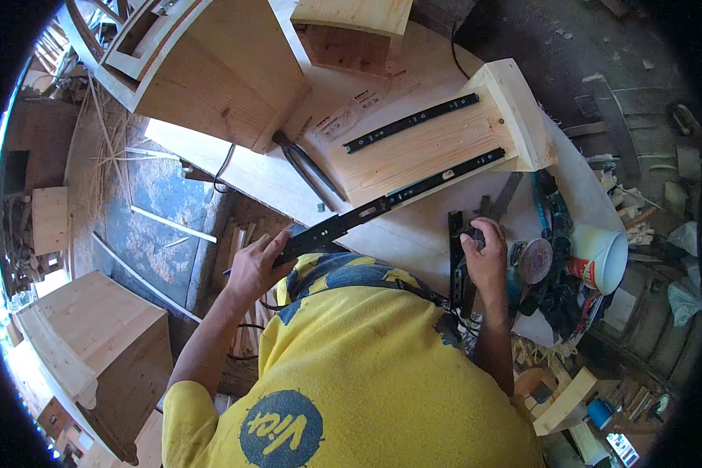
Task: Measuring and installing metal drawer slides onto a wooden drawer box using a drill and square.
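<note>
A pale wooden drawer lies on the worktable in front of me, its thicker end block at the right. One black drawer slide sits along its far edge. A second, longer black drawer slide runs along the near edge and sticks out to the left, drawn out. My left hand is closed around its outer end. My right hand is at the table's near side with curled fingers, over a dark thing I cannot make out. Beside it lie more black slides.
Pincers with long handles lie left of the drawer. Wooden cabinet pieces stand at the far left, with another wooden box behind. At right are a round-lidded jar and a white bucket. A curved wooden piece stands lower left.
</note>
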Demonstrator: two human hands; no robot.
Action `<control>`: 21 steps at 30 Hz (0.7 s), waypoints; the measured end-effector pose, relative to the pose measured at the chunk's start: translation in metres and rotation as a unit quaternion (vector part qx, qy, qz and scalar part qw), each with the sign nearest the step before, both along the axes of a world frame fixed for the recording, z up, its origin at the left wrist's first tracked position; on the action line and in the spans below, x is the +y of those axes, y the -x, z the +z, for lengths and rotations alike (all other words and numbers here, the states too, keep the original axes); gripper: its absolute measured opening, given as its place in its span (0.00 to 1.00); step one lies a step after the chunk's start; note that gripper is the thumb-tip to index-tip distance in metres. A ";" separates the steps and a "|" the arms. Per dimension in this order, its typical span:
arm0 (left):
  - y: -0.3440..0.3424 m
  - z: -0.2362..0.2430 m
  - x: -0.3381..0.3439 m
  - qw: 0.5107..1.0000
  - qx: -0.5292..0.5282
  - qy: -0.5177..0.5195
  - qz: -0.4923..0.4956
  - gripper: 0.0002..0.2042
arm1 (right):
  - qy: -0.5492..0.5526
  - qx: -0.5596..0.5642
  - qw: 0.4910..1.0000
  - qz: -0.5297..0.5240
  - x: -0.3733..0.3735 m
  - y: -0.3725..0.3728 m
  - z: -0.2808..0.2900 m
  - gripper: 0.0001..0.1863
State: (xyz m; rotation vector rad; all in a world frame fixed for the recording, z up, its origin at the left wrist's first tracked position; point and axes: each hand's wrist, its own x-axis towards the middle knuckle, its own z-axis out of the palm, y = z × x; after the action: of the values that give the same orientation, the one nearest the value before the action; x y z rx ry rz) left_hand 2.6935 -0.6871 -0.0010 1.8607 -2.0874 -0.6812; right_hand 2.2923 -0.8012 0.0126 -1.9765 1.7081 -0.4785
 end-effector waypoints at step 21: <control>0.096 0.014 -0.071 0.993 -0.114 0.020 -0.021 0.30 | 0.023 -0.054 0.998 0.001 -0.022 -0.002 0.015 0.15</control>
State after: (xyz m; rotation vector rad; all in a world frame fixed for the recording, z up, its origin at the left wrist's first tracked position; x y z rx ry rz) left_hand 2.5971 -0.7582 0.0134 1.9574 -2.2660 -0.4502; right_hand 2.2944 -0.8229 0.0272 -1.9473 1.6417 -0.6190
